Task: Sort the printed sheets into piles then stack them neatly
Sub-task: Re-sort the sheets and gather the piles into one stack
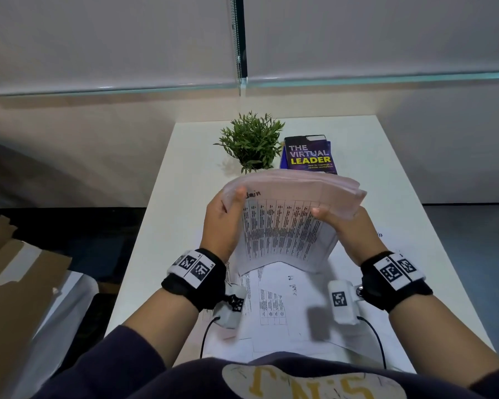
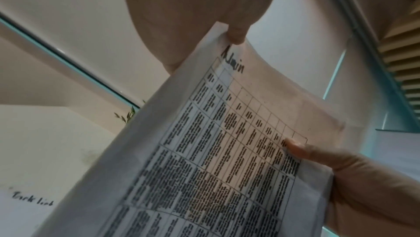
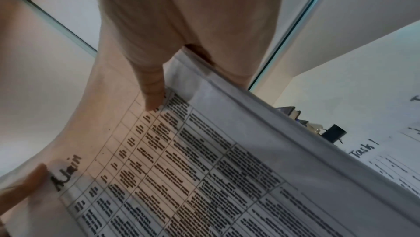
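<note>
A thick stack of printed sheets (image 1: 283,226) stands nearly upright above the white table, its top sheet a table of text with "Admin" handwritten at the upper left. My left hand (image 1: 222,223) grips the stack's left edge, thumb on the front. My right hand (image 1: 349,228) grips the right edge, thumb on the printed face. The left wrist view shows the stack (image 2: 227,151) with both thumbs on it. In the right wrist view the stack's (image 3: 193,160) layered edge runs diagonally. More printed sheets (image 1: 280,306) lie flat on the table under my wrists.
A potted green plant (image 1: 251,142) and a dark book titled "The Virtual Leader" (image 1: 310,155) stand at the far end of the table (image 1: 386,174). Cardboard (image 1: 15,283) lies off the table's left side. Sheets marked "Task" (image 3: 363,149) lie to the right.
</note>
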`<state>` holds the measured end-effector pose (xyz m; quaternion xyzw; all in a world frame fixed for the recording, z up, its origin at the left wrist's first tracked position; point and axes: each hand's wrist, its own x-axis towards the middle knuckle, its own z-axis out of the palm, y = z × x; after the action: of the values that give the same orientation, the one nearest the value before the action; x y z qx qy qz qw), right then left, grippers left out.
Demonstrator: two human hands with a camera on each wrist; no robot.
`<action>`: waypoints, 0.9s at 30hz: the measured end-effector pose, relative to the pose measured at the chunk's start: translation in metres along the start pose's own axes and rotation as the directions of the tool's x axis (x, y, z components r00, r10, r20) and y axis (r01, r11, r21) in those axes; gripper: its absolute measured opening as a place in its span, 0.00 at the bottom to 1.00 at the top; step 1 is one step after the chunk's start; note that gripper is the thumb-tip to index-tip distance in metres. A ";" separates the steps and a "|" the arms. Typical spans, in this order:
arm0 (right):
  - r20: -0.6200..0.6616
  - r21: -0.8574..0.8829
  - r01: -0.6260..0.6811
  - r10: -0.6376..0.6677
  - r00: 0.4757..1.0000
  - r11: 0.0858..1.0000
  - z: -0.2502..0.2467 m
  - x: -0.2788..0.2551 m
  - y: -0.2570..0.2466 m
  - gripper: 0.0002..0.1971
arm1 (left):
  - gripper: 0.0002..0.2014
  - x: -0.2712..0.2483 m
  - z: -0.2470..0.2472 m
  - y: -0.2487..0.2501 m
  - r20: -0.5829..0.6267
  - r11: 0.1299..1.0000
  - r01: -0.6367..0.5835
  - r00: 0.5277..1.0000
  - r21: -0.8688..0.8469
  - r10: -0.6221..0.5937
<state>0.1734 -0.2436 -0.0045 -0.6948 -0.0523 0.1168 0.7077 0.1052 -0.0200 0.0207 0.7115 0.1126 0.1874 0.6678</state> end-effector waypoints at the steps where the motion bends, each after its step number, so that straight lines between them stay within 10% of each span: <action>1: 0.001 0.002 -0.009 0.009 1.000 1.000 -0.002 0.000 0.000 0.22 | 0.16 0.000 -0.002 -0.001 0.001 1.000 -0.018 1.000 -0.011 0.018; 7: 0.069 -0.031 -0.088 0.090 0.993 0.996 -0.012 -0.005 0.015 0.33 | 0.13 -0.006 -0.010 -0.012 -0.005 0.994 0.062 0.998 -0.092 -0.063; 27: 0.015 0.036 -0.080 0.080 0.997 0.996 -0.012 -0.001 0.023 0.24 | 0.12 -0.022 -0.003 -0.025 -0.135 0.991 -0.111 0.984 0.073 0.121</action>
<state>0.1729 -0.2550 -0.0279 -0.6824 -0.0270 0.1506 0.7148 0.0864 -0.0242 -0.0064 0.7237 0.1232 0.2713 0.6225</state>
